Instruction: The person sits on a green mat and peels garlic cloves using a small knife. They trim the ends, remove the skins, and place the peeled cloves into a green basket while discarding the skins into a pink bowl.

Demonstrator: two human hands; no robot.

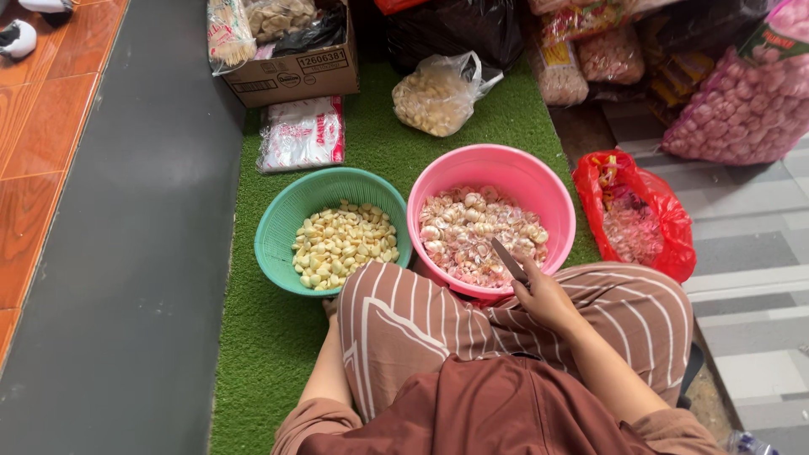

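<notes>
Right hand (548, 302) clenched around a small knife with a dark, narrow blade (509, 260), resting on the striped brown-and-white trouser knee (404, 324). Blade slanting up and to the left from the fist, tip reaching over the near rim of the round pink plastic basin (506, 164). Unpeeled, pinkish garlic cloves (476, 232) heaped in that basin, directly ahead of the knife hand and close to it. Left hand (329, 307) mostly hidden behind the knee, down beside the green plastic colander basket (291, 211); grip impossible to tell. Peeled, pale yellow cloves (341, 244) piled in that basket, just left of the pink basin, rims nearly touching. Both vessels set on a strip of green artificial turf (253, 337). Beyond them, a clear plastic bag of peeled cloves (434, 97), a cardboard box (291, 76) and a flat white-and-red packet (302, 133). On the right, a red plastic bag (636, 215) of papery skins, and a large pink mesh sack of garlic (742, 105) further back. Nothing between knife and pink basin.
</notes>
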